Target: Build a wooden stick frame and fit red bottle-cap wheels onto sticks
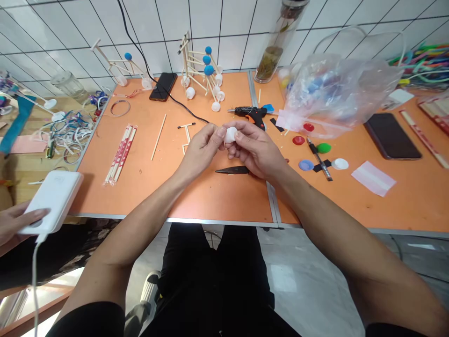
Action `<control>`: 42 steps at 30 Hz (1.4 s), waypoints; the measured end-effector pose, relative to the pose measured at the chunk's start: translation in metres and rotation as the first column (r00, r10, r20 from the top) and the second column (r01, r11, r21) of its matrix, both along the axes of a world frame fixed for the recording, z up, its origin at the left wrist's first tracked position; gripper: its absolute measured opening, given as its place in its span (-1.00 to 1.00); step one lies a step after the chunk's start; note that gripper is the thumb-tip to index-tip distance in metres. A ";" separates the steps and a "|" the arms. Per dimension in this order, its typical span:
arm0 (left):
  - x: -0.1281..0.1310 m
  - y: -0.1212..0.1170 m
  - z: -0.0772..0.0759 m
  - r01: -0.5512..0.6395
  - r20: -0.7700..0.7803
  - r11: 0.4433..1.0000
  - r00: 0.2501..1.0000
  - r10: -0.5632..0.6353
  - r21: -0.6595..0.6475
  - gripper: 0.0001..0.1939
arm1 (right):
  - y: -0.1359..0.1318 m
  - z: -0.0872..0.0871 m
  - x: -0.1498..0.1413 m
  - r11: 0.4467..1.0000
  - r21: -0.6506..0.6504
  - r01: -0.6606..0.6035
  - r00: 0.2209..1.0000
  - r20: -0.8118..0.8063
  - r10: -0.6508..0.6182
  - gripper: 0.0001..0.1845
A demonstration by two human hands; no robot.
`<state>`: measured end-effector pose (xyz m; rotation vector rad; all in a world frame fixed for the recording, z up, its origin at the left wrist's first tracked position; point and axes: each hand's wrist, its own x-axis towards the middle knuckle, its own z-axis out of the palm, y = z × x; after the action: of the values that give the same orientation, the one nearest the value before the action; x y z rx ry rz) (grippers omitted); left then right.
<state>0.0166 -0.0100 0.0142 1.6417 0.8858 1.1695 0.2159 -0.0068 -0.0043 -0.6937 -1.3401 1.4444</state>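
White power bank (54, 199) held by another person's hand (26, 217) at near left edge of orange table (210, 201). Small white cap (230, 135) pinched between fingertips of left hand (202, 146) and right hand (258, 149), raised above tabletop at center. Dark pointed tool (231, 170) partly hidden beneath right hand. Small stick assembly (187, 135) laid just beside left hand; glue gun (250, 112) laid just beyond right. Farther back, black phone (163, 86) placed left of stick frame (196, 61), fitted with blue balls (209, 70) and stood near tiled wall (235, 18).
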 end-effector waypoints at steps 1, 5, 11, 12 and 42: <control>0.001 0.000 0.001 0.025 0.046 1.000 0.999 -0.024 -0.019 -0.29 | 0.001 -0.001 0.000 1.000 -0.028 -0.011 0.999 -0.031 0.010 -0.42; 0.001 0.002 0.002 0.121 0.112 0.991 0.987 -0.114 -0.052 -0.31 | 0.001 -0.002 -0.001 0.998 -0.056 -0.025 0.998 -0.052 0.022 -0.41; -0.005 0.011 -0.008 0.009 0.044 0.999 0.999 -0.008 -0.038 -0.40 | -0.003 0.003 0.003 0.989 0.113 0.092 0.987 0.124 -0.106 -0.41; -0.005 0.011 -0.010 -0.027 0.024 0.999 0.999 0.028 -0.035 -0.45 | -0.004 0.004 0.004 0.982 0.151 0.114 0.978 0.155 -0.137 -0.41; 0.003 -0.001 -0.011 -0.060 0.003 0.998 0.998 0.060 0.009 -0.70 | -0.015 -0.004 -0.003 0.620 0.762 0.186 0.735 0.311 -0.602 -0.66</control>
<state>0.0192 -0.0112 0.0032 1.6300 0.9352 1.2180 0.2132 -0.0216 -0.0079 -0.8536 -1.8498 0.2624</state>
